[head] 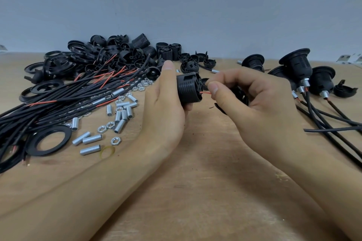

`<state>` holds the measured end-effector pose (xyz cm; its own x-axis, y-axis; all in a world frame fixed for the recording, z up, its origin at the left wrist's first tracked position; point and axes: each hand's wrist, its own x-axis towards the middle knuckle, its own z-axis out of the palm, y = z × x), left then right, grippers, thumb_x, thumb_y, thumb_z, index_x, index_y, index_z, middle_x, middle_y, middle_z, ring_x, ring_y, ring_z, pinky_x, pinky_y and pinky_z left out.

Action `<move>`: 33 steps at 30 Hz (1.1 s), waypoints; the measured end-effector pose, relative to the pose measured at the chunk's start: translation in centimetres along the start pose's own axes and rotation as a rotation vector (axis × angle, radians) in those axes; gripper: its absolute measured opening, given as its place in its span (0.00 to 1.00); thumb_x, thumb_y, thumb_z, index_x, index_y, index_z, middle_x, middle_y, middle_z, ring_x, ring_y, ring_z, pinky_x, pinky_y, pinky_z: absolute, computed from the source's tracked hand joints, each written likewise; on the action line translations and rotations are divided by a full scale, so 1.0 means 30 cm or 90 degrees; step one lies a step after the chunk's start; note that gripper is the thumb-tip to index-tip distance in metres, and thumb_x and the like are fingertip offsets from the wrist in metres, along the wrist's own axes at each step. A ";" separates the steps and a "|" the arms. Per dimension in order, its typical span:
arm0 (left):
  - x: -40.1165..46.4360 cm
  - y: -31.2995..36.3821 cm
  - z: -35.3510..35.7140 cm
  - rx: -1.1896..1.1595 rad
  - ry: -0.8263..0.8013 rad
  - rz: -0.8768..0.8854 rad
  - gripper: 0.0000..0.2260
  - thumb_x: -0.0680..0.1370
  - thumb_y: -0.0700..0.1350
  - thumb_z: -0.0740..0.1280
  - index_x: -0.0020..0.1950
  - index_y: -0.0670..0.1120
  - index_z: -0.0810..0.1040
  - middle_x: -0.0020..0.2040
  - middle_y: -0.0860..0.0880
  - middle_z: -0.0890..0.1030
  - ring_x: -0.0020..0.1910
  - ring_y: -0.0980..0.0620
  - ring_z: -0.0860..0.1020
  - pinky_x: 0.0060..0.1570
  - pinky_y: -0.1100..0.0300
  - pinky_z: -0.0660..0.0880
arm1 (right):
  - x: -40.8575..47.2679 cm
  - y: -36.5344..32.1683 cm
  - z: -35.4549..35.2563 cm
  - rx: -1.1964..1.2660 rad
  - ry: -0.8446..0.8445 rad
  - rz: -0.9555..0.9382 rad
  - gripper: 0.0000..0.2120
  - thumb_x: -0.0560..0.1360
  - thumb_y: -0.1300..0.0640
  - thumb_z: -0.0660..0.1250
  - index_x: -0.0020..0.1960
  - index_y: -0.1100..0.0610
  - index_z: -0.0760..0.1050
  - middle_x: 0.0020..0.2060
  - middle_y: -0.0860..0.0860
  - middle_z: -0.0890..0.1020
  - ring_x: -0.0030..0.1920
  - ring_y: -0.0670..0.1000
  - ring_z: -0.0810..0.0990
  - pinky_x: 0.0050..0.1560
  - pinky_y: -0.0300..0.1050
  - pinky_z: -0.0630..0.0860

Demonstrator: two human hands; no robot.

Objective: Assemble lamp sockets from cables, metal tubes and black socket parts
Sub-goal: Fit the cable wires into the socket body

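Observation:
My left hand [166,101] grips a black threaded socket body [189,90] held on its side above the wooden table [195,172]. My right hand [252,98] pinches a thin red wire [206,93] that runs into the socket's open end. A black cable [220,108] curls out below the right thumb. A further black part sits hidden inside the right palm.
A bundle of black and red cables [58,103] lies at the left beside loose metal tubes [92,139], nuts [115,140] and black rings [48,140]. A heap of black socket parts [117,53] sits at the back. Several assembled sockets [297,66] with cables lie at the right.

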<state>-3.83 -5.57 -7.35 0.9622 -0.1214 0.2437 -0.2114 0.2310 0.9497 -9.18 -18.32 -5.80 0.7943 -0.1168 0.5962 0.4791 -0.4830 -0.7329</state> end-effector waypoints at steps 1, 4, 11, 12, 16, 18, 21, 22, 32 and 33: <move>0.000 0.000 -0.001 -0.001 0.001 0.005 0.23 0.84 0.56 0.53 0.32 0.50 0.73 0.25 0.54 0.70 0.20 0.57 0.65 0.19 0.67 0.60 | 0.001 -0.001 -0.001 0.004 -0.003 0.003 0.07 0.77 0.62 0.69 0.41 0.53 0.80 0.28 0.40 0.76 0.30 0.40 0.73 0.33 0.28 0.67; 0.001 0.000 -0.002 0.013 0.009 0.020 0.22 0.84 0.54 0.53 0.34 0.48 0.73 0.25 0.55 0.70 0.20 0.58 0.65 0.20 0.69 0.61 | 0.005 -0.003 -0.005 0.014 -0.025 0.021 0.07 0.77 0.61 0.69 0.41 0.54 0.80 0.28 0.39 0.76 0.30 0.39 0.73 0.34 0.28 0.67; -0.003 0.009 -0.002 0.035 0.021 0.054 0.24 0.84 0.52 0.53 0.30 0.51 0.74 0.25 0.55 0.71 0.21 0.58 0.66 0.21 0.69 0.61 | 0.010 -0.005 -0.017 0.072 -0.069 0.061 0.07 0.77 0.62 0.69 0.40 0.57 0.80 0.25 0.40 0.74 0.26 0.41 0.71 0.30 0.28 0.65; -0.003 0.010 -0.001 0.038 0.019 0.050 0.24 0.85 0.52 0.53 0.31 0.50 0.73 0.25 0.55 0.71 0.21 0.58 0.66 0.21 0.69 0.61 | 0.011 -0.005 -0.017 0.070 -0.071 0.062 0.07 0.77 0.62 0.69 0.40 0.57 0.81 0.25 0.40 0.74 0.26 0.41 0.71 0.30 0.28 0.64; 0.000 0.018 0.000 0.039 0.014 0.037 0.21 0.85 0.50 0.54 0.34 0.45 0.72 0.25 0.53 0.68 0.21 0.58 0.64 0.21 0.69 0.61 | 0.010 -0.004 -0.016 0.088 -0.068 0.079 0.07 0.77 0.62 0.69 0.41 0.58 0.81 0.25 0.41 0.74 0.27 0.41 0.71 0.31 0.29 0.65; 0.000 0.020 0.001 0.028 0.018 0.034 0.21 0.85 0.49 0.54 0.35 0.45 0.72 0.26 0.52 0.68 0.21 0.58 0.64 0.20 0.69 0.61 | 0.011 -0.005 -0.018 0.105 -0.066 0.089 0.07 0.77 0.61 0.69 0.40 0.56 0.81 0.26 0.42 0.75 0.27 0.41 0.71 0.31 0.30 0.66; -0.001 0.020 0.003 -0.001 0.028 0.027 0.21 0.85 0.49 0.54 0.34 0.45 0.72 0.26 0.50 0.68 0.20 0.59 0.64 0.19 0.69 0.61 | 0.011 -0.008 -0.018 0.108 -0.071 0.080 0.08 0.77 0.62 0.69 0.40 0.55 0.81 0.26 0.41 0.76 0.27 0.42 0.71 0.31 0.30 0.66; -0.001 0.019 0.003 -0.006 0.028 0.026 0.21 0.85 0.49 0.54 0.34 0.46 0.72 0.26 0.50 0.68 0.19 0.59 0.64 0.19 0.69 0.61 | 0.010 -0.009 -0.017 0.107 -0.073 0.075 0.08 0.77 0.62 0.69 0.40 0.55 0.80 0.26 0.41 0.76 0.27 0.41 0.72 0.32 0.30 0.66; -0.002 0.007 -0.002 0.045 0.041 0.043 0.23 0.78 0.58 0.53 0.28 0.53 0.76 0.24 0.54 0.70 0.21 0.56 0.65 0.24 0.63 0.60 | 0.003 -0.009 -0.002 0.100 -0.041 0.041 0.08 0.77 0.63 0.69 0.41 0.54 0.79 0.26 0.39 0.76 0.28 0.41 0.74 0.32 0.28 0.67; -0.002 0.007 -0.002 0.050 0.040 0.046 0.23 0.78 0.58 0.53 0.28 0.53 0.76 0.24 0.54 0.70 0.21 0.56 0.65 0.24 0.62 0.60 | 0.002 -0.010 -0.001 0.099 -0.038 0.040 0.08 0.77 0.63 0.69 0.40 0.53 0.79 0.26 0.39 0.76 0.28 0.41 0.74 0.32 0.28 0.66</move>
<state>-3.93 -5.47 -7.18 0.9522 -0.0453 0.3020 -0.2914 0.1608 0.9430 -9.28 -18.21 -5.55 0.8435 -0.0883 0.5298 0.4755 -0.3361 -0.8130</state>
